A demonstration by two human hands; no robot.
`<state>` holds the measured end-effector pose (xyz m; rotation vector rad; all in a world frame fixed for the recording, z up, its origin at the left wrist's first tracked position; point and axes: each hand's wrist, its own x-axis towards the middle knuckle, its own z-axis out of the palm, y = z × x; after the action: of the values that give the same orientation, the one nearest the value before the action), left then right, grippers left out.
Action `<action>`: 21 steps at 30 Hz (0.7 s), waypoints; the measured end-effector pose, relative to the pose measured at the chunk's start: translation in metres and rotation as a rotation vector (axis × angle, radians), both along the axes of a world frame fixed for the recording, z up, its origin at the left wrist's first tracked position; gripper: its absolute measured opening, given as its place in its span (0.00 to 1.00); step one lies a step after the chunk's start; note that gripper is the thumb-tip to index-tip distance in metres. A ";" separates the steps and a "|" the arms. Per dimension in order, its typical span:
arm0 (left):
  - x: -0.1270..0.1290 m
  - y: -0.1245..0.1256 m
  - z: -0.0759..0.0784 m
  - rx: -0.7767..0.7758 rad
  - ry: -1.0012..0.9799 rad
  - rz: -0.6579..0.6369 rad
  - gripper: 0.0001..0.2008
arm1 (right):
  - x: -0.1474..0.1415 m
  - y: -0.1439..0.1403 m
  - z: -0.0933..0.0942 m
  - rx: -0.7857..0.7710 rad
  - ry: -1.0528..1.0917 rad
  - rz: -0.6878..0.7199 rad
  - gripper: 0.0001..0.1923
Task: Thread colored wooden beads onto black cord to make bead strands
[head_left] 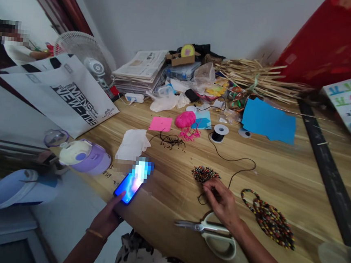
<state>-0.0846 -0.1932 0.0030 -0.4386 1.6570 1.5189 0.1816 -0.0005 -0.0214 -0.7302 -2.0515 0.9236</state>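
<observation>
My left hand (109,217) grips the lower end of a smartphone (130,188) with a lit blue screen, the thumb lying on the glass. The fingers of my right hand (223,202) are pinched at the lower edge of a beaded piece (205,174) in mixed colours; exactly what sits between the fingertips is hidden. A black cord (233,175) runs near it from a spool (218,133). Below my right hand lie scissors (199,227) with pale handles. Strings of coloured beads (273,223) rest to the right of that hand.
A purple-lidded bottle (95,157) stands at the left edge, near a white bag (71,93) and a fan (78,47). Pink yarn (185,119), cord scraps (170,140), blue sheets (268,120), newspapers (141,65) and thin strips (257,77) lie farther back. A person (19,52) is at far left.
</observation>
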 end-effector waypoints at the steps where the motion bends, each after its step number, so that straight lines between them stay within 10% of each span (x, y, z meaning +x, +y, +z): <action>1: 0.000 0.000 0.000 -0.005 0.002 0.006 0.25 | 0.000 0.000 0.000 0.002 0.000 0.001 0.06; 21: 0.005 -0.003 0.003 0.052 0.000 -0.048 0.21 | 0.001 -0.001 0.002 0.003 -0.016 0.013 0.06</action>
<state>-0.0791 -0.1961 0.0056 -0.3681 1.6130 1.5228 0.1822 -0.0014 -0.0191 -0.7255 -2.0730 0.9241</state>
